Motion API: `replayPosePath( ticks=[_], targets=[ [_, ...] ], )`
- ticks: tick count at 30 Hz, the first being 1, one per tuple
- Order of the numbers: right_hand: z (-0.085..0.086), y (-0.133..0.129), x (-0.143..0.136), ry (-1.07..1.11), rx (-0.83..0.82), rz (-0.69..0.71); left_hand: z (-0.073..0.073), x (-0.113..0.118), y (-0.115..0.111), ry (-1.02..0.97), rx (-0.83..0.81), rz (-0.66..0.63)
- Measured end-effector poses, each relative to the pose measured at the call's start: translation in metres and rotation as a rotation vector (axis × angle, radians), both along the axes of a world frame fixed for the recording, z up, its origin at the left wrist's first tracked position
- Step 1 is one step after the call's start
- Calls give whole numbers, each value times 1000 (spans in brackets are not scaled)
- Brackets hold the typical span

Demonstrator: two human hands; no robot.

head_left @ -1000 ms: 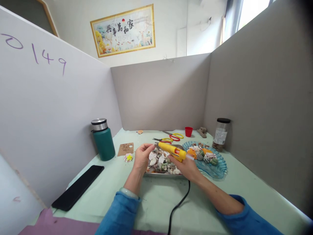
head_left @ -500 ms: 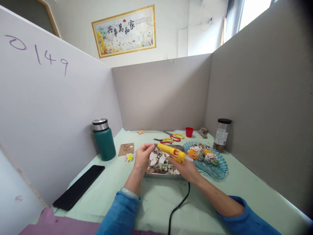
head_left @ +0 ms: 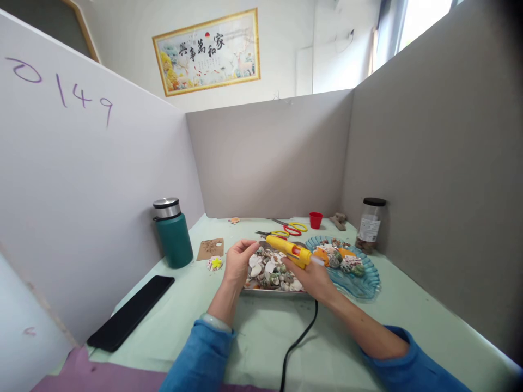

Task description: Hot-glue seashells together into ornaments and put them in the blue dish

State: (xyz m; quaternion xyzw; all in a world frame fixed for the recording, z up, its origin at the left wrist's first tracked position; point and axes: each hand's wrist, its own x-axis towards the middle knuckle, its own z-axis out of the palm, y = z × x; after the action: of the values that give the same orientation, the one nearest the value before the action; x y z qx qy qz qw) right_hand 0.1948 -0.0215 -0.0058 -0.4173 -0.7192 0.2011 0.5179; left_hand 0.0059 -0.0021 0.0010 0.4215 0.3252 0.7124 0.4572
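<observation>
My right hand is wrapped round a yellow hot glue gun, with a clear glue stick poking out of its back end. The nozzle points left, a short way from the fingertips of my left hand. Those fingers are pinched together on something too small to make out. Beneath both hands lies a metal tray full of mixed seashells. A black cord runs from below my right hand to the front edge.
To the right is a blue scalloped plate of shells, with a lidded jar behind. Two scissors and a red cup lie further back. A green bottle, brown card, flower-like piece and black phone are on the left.
The glue gun in my right hand has drawn back slightly to the right, so its nozzle is now apart from my left fingertips. My left hand has hardly moved.
</observation>
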Motion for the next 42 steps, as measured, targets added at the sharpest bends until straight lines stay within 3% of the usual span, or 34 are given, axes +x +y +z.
replayPosePath(
  ticks=[15, 42],
  targets=[
    [-7, 4, -1, -30, 70, 6, -1, 0, 1, -100, -27, -87],
    [-3, 0, -1, -29, 46, -10, 1, 1, -2, -75, -36, -60]
  ],
)
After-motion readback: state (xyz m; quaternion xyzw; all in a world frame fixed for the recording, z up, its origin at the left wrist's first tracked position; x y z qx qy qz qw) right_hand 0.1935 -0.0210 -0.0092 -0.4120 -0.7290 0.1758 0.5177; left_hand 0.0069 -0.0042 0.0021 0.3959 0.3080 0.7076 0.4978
